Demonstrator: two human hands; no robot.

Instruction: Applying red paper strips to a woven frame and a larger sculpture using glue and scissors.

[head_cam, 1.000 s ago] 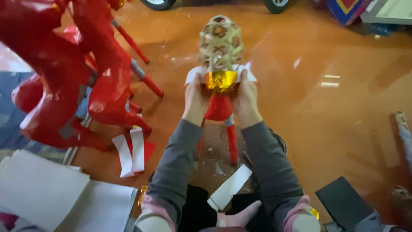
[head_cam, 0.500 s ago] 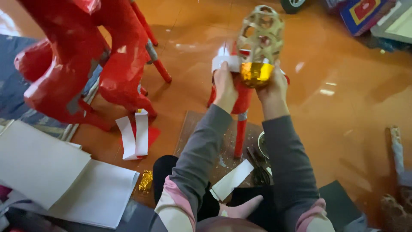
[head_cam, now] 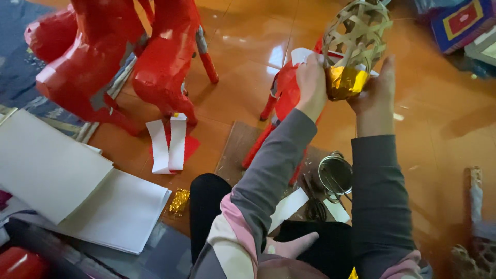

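Basket: woven bamboo-strip basket (head_cam: 357,32), egg-shaped, open lattice w/ gaps, pale tan; held up above the floor, top centre-right of view, between both hands.
Foil: gold foil (head_cam: 345,82) wrapped round basket's lower end, shiny, crinkled.
Left hand: left hand (head_cam: 311,85) clamped on basket's left side at the foil, fingers curled round; white paper strip (head_cam: 301,54) just above the knuckles.
Right hand: right hand (head_cam: 376,92) flat against basket's right side, fingers together & pointing up, pressing the foil.
Frame: red paper-covered frame (head_cam: 283,95) w/ stick legs right behind left hand, standing on a brown board (head_cam: 233,150).
Near lap: wire ring (head_cam: 335,174) + white paper scraps (head_cam: 287,207) on the floor (head_cam: 243,77).
Left side: big red paper figure (head_cam: 113,57); two white strips (head_cam: 168,142) below it; white sheets (head_cam: 77,196) stacked; gold foil scrap (head_cam: 179,201) beside them.
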